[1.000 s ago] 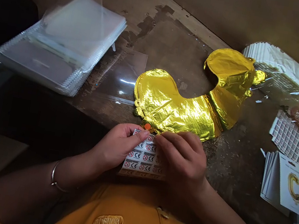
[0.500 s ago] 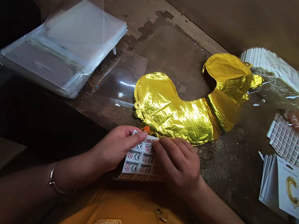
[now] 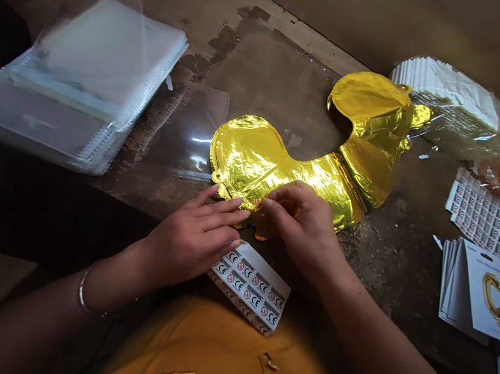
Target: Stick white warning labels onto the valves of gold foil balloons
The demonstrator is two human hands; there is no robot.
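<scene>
A flat gold foil balloon (image 3: pixel 282 167), curved like a letter, lies on the worn brown table (image 3: pixel 271 68). My right hand (image 3: pixel 307 232) is at its near edge, fingers pinched together on the foil there. Fingers stretched out flat, my left hand (image 3: pixel 192 238) touches the balloon's near left edge. Its palm rests over one end of a white sheet of small warning stickers (image 3: pixel 256 288), which lies at the table's front edge against my yellow shirt.
A thick stack of clear plastic bags (image 3: pixel 81 73) lies at the left, with one clear sleeve (image 3: pixel 192 132) beside the balloon. At the right are a wrapped white stack (image 3: pixel 449 99), more sticker sheets (image 3: pixel 490 220) and white cards (image 3: pixel 486 299) printed with a gold letter.
Both hands left the sticker sheet's top edge and moved up to the balloon's near edge. The sheet now lies lower, slanted, partly under my left palm.
</scene>
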